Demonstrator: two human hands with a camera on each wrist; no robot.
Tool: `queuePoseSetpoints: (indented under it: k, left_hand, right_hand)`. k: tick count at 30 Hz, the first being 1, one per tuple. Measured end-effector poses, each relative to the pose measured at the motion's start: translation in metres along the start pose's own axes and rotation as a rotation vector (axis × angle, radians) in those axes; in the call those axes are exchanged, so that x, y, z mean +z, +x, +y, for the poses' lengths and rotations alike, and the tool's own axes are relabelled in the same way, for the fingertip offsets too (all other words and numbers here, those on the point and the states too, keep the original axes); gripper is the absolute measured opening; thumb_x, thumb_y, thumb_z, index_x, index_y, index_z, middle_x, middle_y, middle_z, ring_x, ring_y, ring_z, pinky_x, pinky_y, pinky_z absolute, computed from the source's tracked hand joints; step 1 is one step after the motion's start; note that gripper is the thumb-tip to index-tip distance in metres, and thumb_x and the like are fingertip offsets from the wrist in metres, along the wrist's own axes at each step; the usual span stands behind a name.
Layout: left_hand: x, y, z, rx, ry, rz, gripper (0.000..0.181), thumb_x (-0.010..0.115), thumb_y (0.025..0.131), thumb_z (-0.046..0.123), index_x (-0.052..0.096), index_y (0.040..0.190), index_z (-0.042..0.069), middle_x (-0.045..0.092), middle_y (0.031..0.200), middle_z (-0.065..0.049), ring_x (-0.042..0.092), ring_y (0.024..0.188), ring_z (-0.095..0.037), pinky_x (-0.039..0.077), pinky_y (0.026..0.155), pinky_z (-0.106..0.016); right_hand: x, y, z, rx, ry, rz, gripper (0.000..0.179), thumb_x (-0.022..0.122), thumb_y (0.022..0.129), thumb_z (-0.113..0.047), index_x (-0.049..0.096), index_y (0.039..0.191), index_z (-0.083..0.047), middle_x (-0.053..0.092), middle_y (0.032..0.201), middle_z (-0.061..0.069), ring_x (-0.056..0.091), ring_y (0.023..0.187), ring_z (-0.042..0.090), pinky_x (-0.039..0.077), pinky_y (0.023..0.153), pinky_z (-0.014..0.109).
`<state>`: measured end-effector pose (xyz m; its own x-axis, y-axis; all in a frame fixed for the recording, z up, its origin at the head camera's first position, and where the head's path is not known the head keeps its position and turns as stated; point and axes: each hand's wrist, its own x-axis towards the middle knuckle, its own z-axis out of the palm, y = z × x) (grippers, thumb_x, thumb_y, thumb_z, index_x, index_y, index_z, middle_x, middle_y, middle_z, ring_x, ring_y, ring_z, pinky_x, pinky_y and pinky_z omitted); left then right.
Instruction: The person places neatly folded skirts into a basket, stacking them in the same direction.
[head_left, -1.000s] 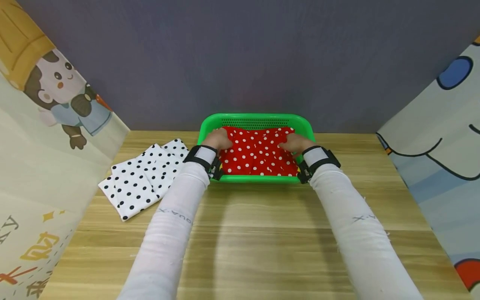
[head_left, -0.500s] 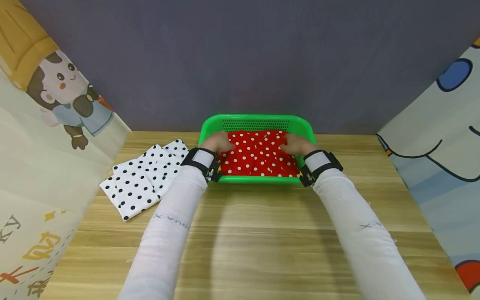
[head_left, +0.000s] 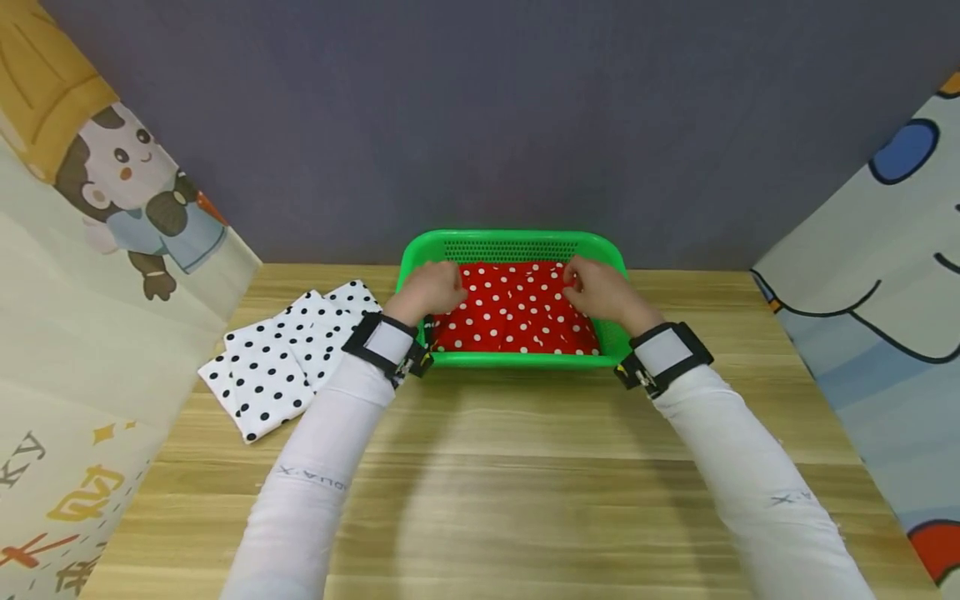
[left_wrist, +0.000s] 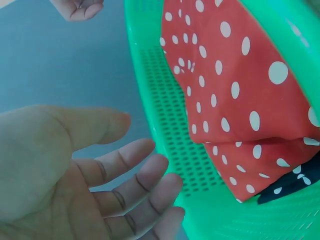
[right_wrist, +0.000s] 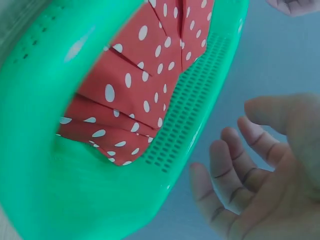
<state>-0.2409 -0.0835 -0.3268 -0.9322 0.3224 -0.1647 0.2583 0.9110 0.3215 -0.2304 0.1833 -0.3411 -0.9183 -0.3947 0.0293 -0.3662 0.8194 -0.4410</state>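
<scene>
A red cloth with white dots (head_left: 517, 308) lies spread in a green plastic basket (head_left: 517, 360). In the left wrist view a bit of black dotted cloth (left_wrist: 295, 180) peeks out beneath the red cloth (left_wrist: 235, 85). My left hand (head_left: 431, 290) hovers over the basket's left side, fingers relaxed and palm bare. Over the right side is my right hand (head_left: 603, 290), its fingers loosely bent. The right wrist view shows this hand (right_wrist: 265, 170) beside the basket's perforated wall (right_wrist: 187, 110), holding nothing. Both hands are apart from the cloth.
Folded white cloths with black dots (head_left: 277, 358) lie left of the basket on the wooden table (head_left: 510, 483). A dark grey panel (head_left: 510, 117) rises right behind the basket. Cartoon-printed walls (head_left: 90, 333) flank the table on both sides.
Both hands have let go of the red cloth and lifted up from inside the basket. The wrists have drawn back and slightly outward. The cloth now lies lower in the basket.
</scene>
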Motion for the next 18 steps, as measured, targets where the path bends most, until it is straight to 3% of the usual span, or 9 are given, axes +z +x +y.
queuePoseSetpoints:
  k: [4, 6, 13, 18]
  left_hand:
    - [0.003, -0.014, 0.0, 0.045, 0.022, 0.048, 0.014, 0.053, 0.09, 0.021, 0.056, 0.084, 0.008, 0.058, 0.077, -0.004, 0.055, 0.071, -0.019, 0.045, 0.062, -0.031]
    - [0.007, -0.021, 0.0, 0.065, 0.031, 0.093, 0.015, 0.054, 0.089, 0.02, 0.057, 0.087, 0.005, 0.059, 0.081, -0.007, 0.056, 0.074, -0.021, 0.047, 0.064, -0.033]
    - [0.025, -0.049, -0.002, 0.129, 0.048, 0.31, 0.012, 0.058, 0.086, 0.017, 0.055, 0.084, 0.005, 0.054, 0.078, -0.008, 0.052, 0.069, -0.021, 0.044, 0.057, -0.032]
    - [0.042, -0.068, -0.004, 0.175, 0.051, 0.436, 0.012, 0.062, 0.083, 0.013, 0.055, 0.081, 0.004, 0.052, 0.073, -0.007, 0.051, 0.062, -0.02, 0.042, 0.05, -0.029]
  right_hand:
    - [0.004, -0.012, -0.002, -0.039, -0.032, 0.076, 0.017, 0.053, 0.089, -0.01, 0.05, 0.102, 0.0, 0.054, 0.086, 0.013, 0.049, 0.072, 0.023, 0.043, 0.06, 0.032]
    - [0.008, -0.019, -0.003, -0.054, -0.057, 0.119, 0.016, 0.055, 0.088, -0.011, 0.051, 0.1, -0.001, 0.054, 0.087, 0.012, 0.048, 0.074, 0.023, 0.043, 0.06, 0.032]
    - [0.027, -0.046, -0.005, -0.106, -0.094, 0.262, 0.014, 0.062, 0.084, -0.009, 0.054, 0.095, -0.004, 0.054, 0.08, 0.008, 0.048, 0.069, 0.019, 0.041, 0.056, 0.029]
    - [0.042, -0.069, -0.006, -0.118, -0.087, 0.302, 0.015, 0.064, 0.083, -0.009, 0.053, 0.093, -0.006, 0.053, 0.076, 0.006, 0.046, 0.066, 0.016, 0.039, 0.053, 0.026]
